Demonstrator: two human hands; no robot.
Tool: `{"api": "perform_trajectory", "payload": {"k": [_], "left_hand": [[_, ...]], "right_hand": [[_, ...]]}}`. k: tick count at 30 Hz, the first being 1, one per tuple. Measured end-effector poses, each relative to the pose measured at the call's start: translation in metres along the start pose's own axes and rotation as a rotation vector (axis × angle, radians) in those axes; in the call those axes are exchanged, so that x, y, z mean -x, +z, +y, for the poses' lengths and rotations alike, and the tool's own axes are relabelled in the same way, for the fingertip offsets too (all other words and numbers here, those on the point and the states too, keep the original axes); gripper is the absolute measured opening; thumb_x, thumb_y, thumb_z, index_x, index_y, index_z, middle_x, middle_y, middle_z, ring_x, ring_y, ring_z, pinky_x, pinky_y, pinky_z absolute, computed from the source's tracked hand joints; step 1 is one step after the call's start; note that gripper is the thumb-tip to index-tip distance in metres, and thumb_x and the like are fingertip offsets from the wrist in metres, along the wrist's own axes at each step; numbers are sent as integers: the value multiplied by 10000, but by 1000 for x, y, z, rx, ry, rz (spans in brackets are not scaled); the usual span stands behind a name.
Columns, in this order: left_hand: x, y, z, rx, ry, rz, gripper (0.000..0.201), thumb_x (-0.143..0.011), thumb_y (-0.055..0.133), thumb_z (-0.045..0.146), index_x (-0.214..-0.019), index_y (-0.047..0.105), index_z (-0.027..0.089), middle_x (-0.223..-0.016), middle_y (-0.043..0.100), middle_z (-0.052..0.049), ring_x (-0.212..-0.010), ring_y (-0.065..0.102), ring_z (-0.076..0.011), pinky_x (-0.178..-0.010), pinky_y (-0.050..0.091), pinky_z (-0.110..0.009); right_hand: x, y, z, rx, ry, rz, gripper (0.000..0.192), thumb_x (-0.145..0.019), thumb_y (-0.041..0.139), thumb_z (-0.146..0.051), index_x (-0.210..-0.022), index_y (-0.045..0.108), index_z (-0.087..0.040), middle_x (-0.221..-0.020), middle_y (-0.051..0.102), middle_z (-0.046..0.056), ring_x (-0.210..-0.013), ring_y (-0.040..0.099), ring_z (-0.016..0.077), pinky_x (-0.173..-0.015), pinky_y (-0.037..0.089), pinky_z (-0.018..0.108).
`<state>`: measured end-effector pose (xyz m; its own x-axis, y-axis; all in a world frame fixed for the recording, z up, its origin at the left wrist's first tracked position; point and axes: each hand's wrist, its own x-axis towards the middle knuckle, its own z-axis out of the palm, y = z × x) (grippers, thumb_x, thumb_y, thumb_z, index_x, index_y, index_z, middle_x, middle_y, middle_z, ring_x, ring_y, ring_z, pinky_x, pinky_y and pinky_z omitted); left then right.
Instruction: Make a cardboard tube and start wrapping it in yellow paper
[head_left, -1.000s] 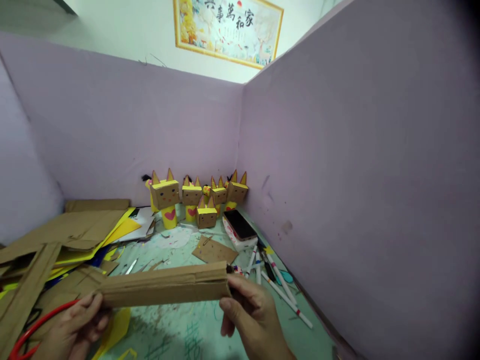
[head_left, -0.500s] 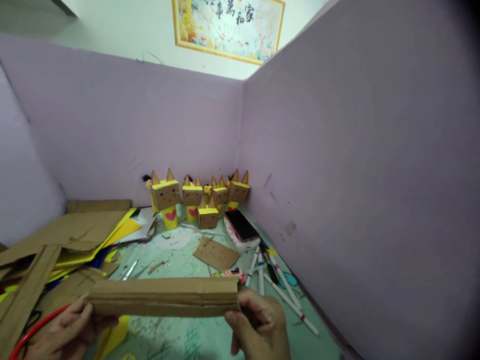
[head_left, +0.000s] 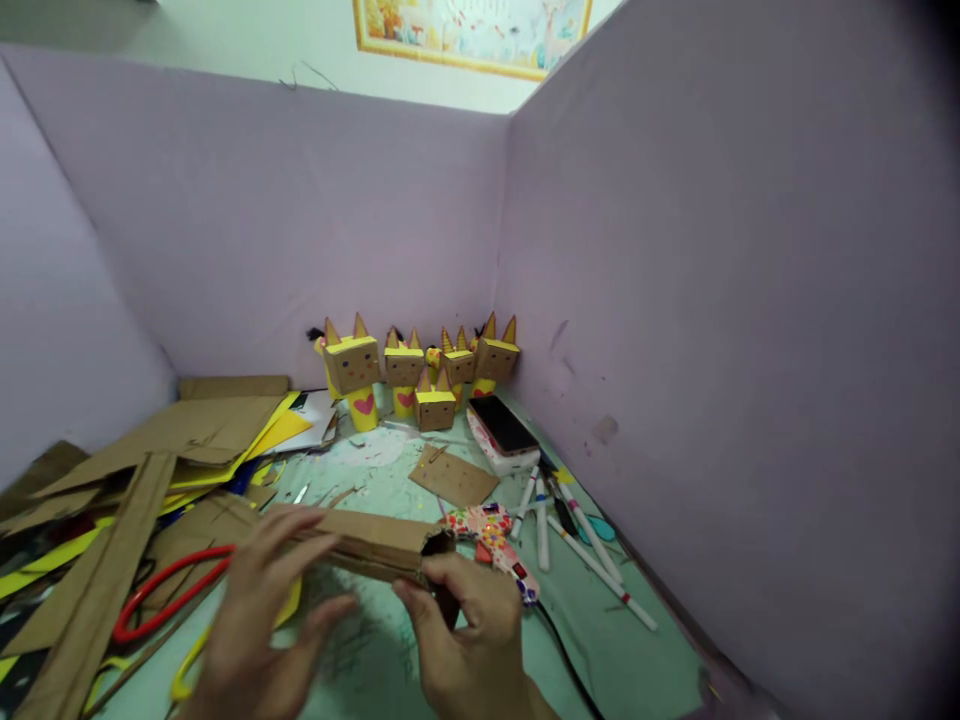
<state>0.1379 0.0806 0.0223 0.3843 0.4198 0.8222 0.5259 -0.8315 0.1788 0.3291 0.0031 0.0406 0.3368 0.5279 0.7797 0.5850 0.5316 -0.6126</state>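
Near worktop front edge | right hand (head_left: 469, 640) pinches folded cardboard strip (head_left: 375, 545) end; left hand (head_left: 259, 600) spread over it | light, bendable; hold both ends.

The left hand (head_left: 259, 600) reaches in from the lower left, back toward the camera, its fingers (head_left: 289, 522) spread and stretched forward, the thumb angled out to the right. The right hand (head_left: 469, 635) comes up from the bottom edge beside it, fingers curled inward and thumb pressed in a pinch grip. The two hands sit close together, not touching.
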Motion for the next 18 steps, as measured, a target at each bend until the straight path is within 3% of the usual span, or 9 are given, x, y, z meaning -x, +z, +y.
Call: {"api": "perform_trajectory", "payload": {"k": [1,2,4,7,9,11,13,15,18], "left_hand": [[-6,7,11,22,111,-54,398,-810,625,237,-1192,525,190,-1295,503,-114,-1248,433,-302,-1059,365,-461],[-11,13,18,71,144,-112,422,-828,577,171,-1238,475,165,-1317,480,-129,-1263,421,-278,-1080,340,-436],[-19,22,23,153,152,-111,433,-834,532,111,-1255,438,152,-1266,511,-123,-1227,454,-235,-1080,338,-391],[-24,25,16,201,119,-101,419,-841,537,131,-1245,434,156,-1198,545,-110,-1158,500,-220,-1033,388,-364],[-26,22,11,203,99,-103,401,-855,539,179,-1240,428,154,-1185,552,-113,-1139,512,-225,-1013,406,-363],[-27,19,10,196,73,-91,387,-870,532,227,-1235,426,153,-1163,558,-113,-1113,523,-226,-996,417,-361],[-28,18,12,172,51,-74,398,-873,534,258,-1242,425,155,-1139,559,-111,-1072,532,-223,-964,438,-355],[-27,22,16,150,48,-57,425,-874,529,298,-1264,426,165,-1130,551,-110,-1044,535,-229,-933,459,-367],[-19,32,21,131,52,-15,492,-875,491,391,-1312,401,184,-1178,524,-126,-1095,516,-270,-929,472,-429]], "right_hand": [[1,4,-3,-29,-2,2,186,-789,590,-203,-606,588,-172,-449,546,-35,-363,501,69,-382,333,170],[3,7,-5,-57,-11,-3,159,-801,600,-218,-648,608,-173,-473,578,-29,-371,524,78,-386,355,169],[7,6,-5,-132,-13,-36,82,-806,641,-265,-816,644,-184,-588,667,-13,-409,577,94,-406,417,166],[8,-8,0,-212,49,-78,361,-776,704,-295,-1118,592,-260,-882,733,1,-525,650,104,-542,524,180],[6,-18,4,-225,157,-54,534,-746,732,-327,-1236,519,-319,-1104,686,19,-763,697,152,-731,557,248],[2,-21,7,-273,309,-65,743,-651,794,-411,-1304,454,-317,-1272,594,52,-1062,626,238,-927,500,366],[-2,-14,9,-404,477,-168,996,-488,866,-468,-1345,401,-265,-1353,523,100,-1242,492,301,-1035,405,448],[-4,3,9,-560,616,-263,1132,-358,906,-456,-1337,389,-222,-1381,489,143,-1283,445,325,-1071,352,473],[-7,30,1,-744,602,-213,1074,-317,924,-388,-1263,442,-223,-1336,531,145,-1234,503,310,-1019,425,420]]}}
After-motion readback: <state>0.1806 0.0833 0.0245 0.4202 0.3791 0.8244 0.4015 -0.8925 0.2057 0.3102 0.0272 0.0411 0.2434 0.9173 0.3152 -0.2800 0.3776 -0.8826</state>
